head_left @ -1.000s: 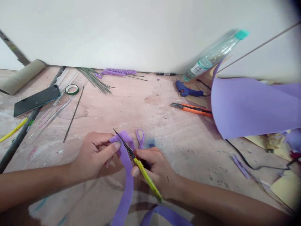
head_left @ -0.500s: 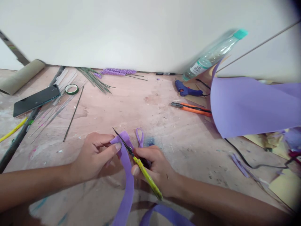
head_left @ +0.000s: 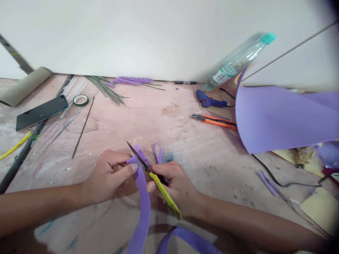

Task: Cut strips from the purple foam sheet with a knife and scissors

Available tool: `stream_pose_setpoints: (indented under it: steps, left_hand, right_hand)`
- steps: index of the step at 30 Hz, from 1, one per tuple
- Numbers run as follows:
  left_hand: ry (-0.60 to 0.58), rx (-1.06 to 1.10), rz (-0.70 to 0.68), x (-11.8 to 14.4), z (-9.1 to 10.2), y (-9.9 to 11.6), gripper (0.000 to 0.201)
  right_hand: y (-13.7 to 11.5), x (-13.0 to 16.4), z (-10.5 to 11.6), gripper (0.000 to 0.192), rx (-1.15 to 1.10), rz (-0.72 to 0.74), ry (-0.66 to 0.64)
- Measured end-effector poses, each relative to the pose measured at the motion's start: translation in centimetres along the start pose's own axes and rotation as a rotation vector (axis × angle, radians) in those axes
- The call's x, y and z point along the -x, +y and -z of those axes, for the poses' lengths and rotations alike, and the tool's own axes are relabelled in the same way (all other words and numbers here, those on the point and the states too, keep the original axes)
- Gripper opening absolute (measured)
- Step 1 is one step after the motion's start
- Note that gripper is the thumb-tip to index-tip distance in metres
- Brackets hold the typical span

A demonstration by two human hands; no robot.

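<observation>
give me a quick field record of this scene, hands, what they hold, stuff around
left hand: pinches the top end of a long purple foam strip
right hand: grips yellow-handled scissors, blades at the strip's top end
surface: worn pinkish wooden board
right side: large purple foam sheet, orange utility knife, blue glue gun, clear plastic bottle with teal cap
left side: black phone, green tape roll, thin metal wires

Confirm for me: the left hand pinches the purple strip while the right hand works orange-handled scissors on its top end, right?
Not quite: the scissors have a yellow handle, not orange, as the head view shows. The rest stands: the left hand pinches the purple strip, and the right hand works the scissors at its top end.
</observation>
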State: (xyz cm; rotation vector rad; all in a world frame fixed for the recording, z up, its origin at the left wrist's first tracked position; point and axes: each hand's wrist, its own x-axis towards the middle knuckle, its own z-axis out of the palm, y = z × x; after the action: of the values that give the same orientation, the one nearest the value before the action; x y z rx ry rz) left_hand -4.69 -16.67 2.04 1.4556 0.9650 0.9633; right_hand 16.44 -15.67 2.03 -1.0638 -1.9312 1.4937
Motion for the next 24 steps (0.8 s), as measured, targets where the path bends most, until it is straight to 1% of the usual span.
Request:
stream_pose_setpoints:
  steps: [2,4,6,7,9,11,12,13,14,16,17,19,21,22,24]
  left_hand:
    - [-0.025,-0.017,0.009,0.0,-0.1,0.1,0.038]
    - [-0.037,-0.013,0.037,-0.3,0.0,0.4,0.035]
    - [0.023,-0.054,0.071,-1.4,0.8,0.9,0.032]
    - [0.081,-0.128,0.094,-2.2,1.5,1.2,0.031]
    - [0.252,-0.348,0.109,-4.2,3.6,1.8,0.025]
    - [0.398,-0.616,0.167,-6.2,6.4,2.2,0.025]
    - [0.44,-0.684,0.178,-7.0,7.9,2.3,0.024]
    - [0.463,-0.731,0.182,-7.7,9.4,2.3,0.023]
    - [0.473,-0.784,0.187,-8.1,10.8,2.3,0.02]
    - [0.471,-0.889,0.209,-8.6,13.1,2.1,0.016]
    - [0.452,-0.931,0.221,-8.6,13.9,1.9,0.016]
    - [0.397,-1.001,0.241,-8.3,15.1,1.6,0.018]
    - [0.366,-1.073,0.252,-7.9,15.5,1.5,0.019]
    - [0.368,-1.116,0.252,-7.7,15.4,1.6,0.02]
    - [0.386,-1.206,0.234,-7.3,14.6,1.8,0.035]
  right_hand:
    - [-0.3,-0.1,0.2,0.069,0.01,-0.004,0.038]
    - [-0.9,-0.4,0.8,0.065,0.011,-0.021,0.06]
    - [-1.5,-1.1,2.1,0.058,0.049,-0.048,0.079]
    - [-1.7,-1.6,3.1,0.054,0.104,-0.057,0.095]
    - [-2.0,-2.7,5.4,0.048,0.352,-0.078,0.137]
    - [-1.9,-3.8,7.9,0.041,0.747,-0.127,0.204]
    - [-1.8,-4.2,9.0,0.041,0.926,-0.167,0.231]
    - [-1.5,-4.6,10.0,0.04,1.036,-0.193,0.255]
    - [-1.2,-4.8,10.9,0.04,1.112,-0.214,0.267]
    - [-0.5,-5.0,12.2,0.034,1.158,-0.225,0.27]
    - [-0.1,-5.0,12.6,0.03,1.175,-0.227,0.266]
    - [0.6,-4.8,13.0,0.022,1.204,-0.224,0.265]
    - [0.9,-4.6,13.0,0.024,1.222,-0.205,0.282]
    - [0.9,-4.4,12.8,0.026,1.225,-0.184,0.292]
    - [0.6,-4.1,12.2,0.03,1.217,-0.116,0.289]
